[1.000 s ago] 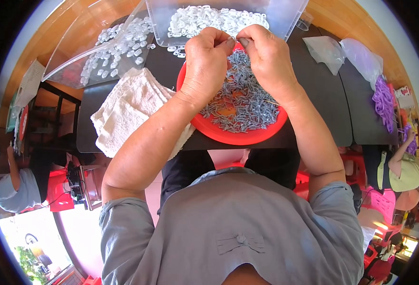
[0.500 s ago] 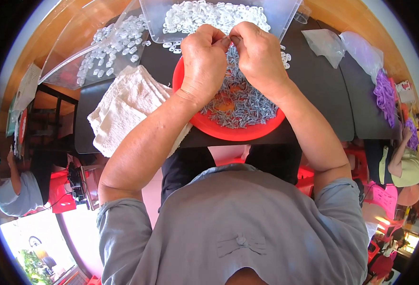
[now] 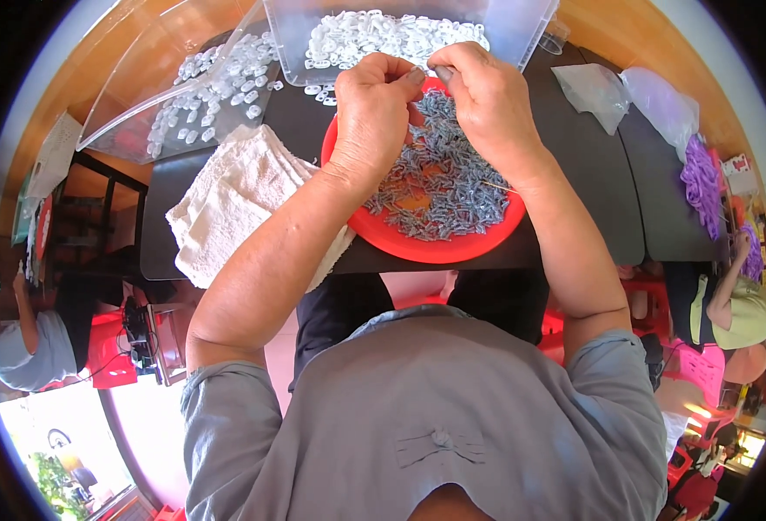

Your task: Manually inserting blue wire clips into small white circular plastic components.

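Over the far part of a red basin [image 3: 439, 251], my two hands are held close together with thumbs and fingers pinched. My left hand [image 3: 370, 117] is closed, its fingertips next to those of my right hand [image 3: 493, 108], which is closed too. What lies between the fingertips is too small to make out. Small grey, elongated pieces [image 3: 452, 204] fill the basin in a loose heap. Just beyond the hands is a clear plastic box [image 3: 515, 35] with many small white oval pieces [image 3: 391, 36] that have holes.
A cream towel [image 3: 235, 204] lies left of the basin. Behind it, a clear tray [image 3: 109, 126] holds more white pieces. Clear plastic bags [image 3: 593, 91] and a purple bundle [image 3: 701, 187] lie at the right. Other people sit at the far left [image 3: 31, 347] and right [image 3: 739, 313].
My fingertips have moved slightly apart, the right hand shifting a little right. The basin, box and towel sit slightly shifted in the view.
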{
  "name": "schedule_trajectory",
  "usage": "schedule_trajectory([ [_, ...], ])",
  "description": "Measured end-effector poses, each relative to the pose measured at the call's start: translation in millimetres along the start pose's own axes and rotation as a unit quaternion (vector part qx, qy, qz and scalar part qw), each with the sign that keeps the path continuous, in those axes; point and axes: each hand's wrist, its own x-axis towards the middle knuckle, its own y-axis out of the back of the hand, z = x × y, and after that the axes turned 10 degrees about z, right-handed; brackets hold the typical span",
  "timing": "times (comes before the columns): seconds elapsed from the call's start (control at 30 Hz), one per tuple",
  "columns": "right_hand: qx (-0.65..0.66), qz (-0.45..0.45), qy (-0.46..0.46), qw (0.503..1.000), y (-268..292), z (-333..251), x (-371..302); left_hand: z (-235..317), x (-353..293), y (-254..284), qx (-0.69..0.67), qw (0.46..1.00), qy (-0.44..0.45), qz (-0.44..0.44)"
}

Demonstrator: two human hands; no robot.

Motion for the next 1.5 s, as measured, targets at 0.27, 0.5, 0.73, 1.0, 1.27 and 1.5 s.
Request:
schedule_trajectory([
  [0.27, -0.082, -0.026, 0.052, 0.995, 6, -4, 4, 2, 2, 1, 0.033, 0.999, -0.02, -0.001],
  [0.5, -0.09, -0.036, 0.065, 0.993, 7, -5, 3, 2, 1, 1, 0.038, 0.999, -0.02, -0.005],
  [0.73, -0.04, -0.054, 0.024, 0.997, 1, 0, -3, 0, 1, 1, 0.041, 0.999, -0.017, -0.009],
  [1.0, 0.038, -0.031, -0.014, 0.999, -7, -2, -7, -6, 2, 2, 0.074, 0.996, -0.049, -0.001],
  [1.27, 0.07, -0.019, -0.034, 0.997, -9, -2, -11, -3, -3, 0, 0.066, 0.997, -0.034, 0.009],
  [1.5, 0.077, 0.001, -0.015, 0.997, -15, -7, -12, -4, -6, 2, 0.06, 0.996, -0.051, 0.038],
])
